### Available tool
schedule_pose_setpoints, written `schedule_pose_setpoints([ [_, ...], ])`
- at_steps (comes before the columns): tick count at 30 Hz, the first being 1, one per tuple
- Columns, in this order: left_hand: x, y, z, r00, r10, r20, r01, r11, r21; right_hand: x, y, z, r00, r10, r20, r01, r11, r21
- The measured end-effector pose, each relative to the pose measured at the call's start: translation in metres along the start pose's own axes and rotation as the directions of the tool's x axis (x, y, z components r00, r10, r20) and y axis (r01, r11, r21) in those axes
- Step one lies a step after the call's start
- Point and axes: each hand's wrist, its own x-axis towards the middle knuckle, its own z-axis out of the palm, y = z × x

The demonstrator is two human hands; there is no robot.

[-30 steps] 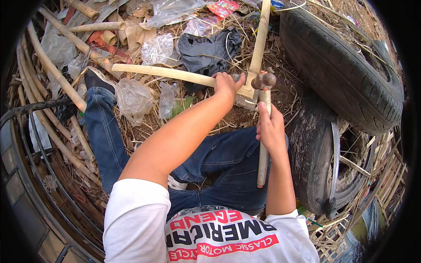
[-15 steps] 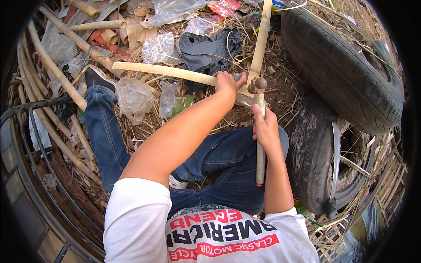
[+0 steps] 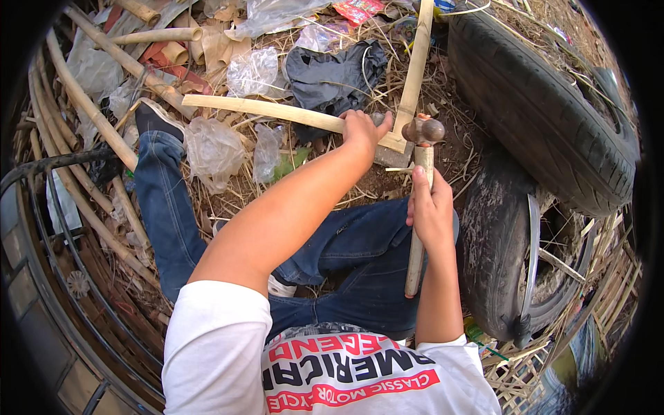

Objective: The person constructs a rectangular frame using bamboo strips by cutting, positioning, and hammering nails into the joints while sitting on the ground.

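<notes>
My left hand [image 3: 363,129] is closed around the right end of a pale bamboo strip [image 3: 266,111], which reaches out to the left. A second bamboo strip [image 3: 416,69] runs away from me, and its near end meets the first at a corner beside my fingers. Under that corner lies a grey block [image 3: 394,158], partly covered. My right hand [image 3: 433,207] grips a hammer [image 3: 413,266] partway along its pale handle. The hammer's rounded, rusty metal head is just right of the corner, apart from the strips.
Two worn tyres [image 3: 532,104] lie at the right, one partly over the other. Plastic bags, including a black one [image 3: 335,76], and dry straw litter the ground ahead. Bamboo poles [image 3: 90,104] and a dark metal frame [image 3: 62,166] stand at the left. My jeans-clad legs [image 3: 339,242] are bent below my hands.
The hammer and my right hand have shifted a little right, and the head has swung away from the corner, showing more of the block. My left hand keeps its hold on the bamboo strip.
</notes>
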Motion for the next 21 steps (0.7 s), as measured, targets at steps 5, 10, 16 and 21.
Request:
schedule_pose_setpoints([
  [5,0.007,0.002,0.005,1.000,-0.014,0.006,0.014,1.000,-0.004,0.014,0.019,-0.003,0.995,0.096,-0.020,-0.097,0.995,-0.019],
  [10,0.008,0.001,0.009,1.000,-0.012,-0.011,0.011,1.000,-0.009,-0.005,-0.003,-0.007,0.999,0.026,-0.039,-0.026,1.000,0.005],
  [16,0.008,0.002,0.006,1.000,-0.025,-0.019,0.024,1.000,-0.016,0.023,0.018,0.005,0.994,0.102,0.027,-0.100,0.994,-0.040],
  [21,0.007,0.002,0.005,0.999,-0.023,-0.033,0.022,1.000,-0.013,0.005,0.015,-0.008,0.997,0.077,-0.006,-0.077,0.997,-0.005],
])
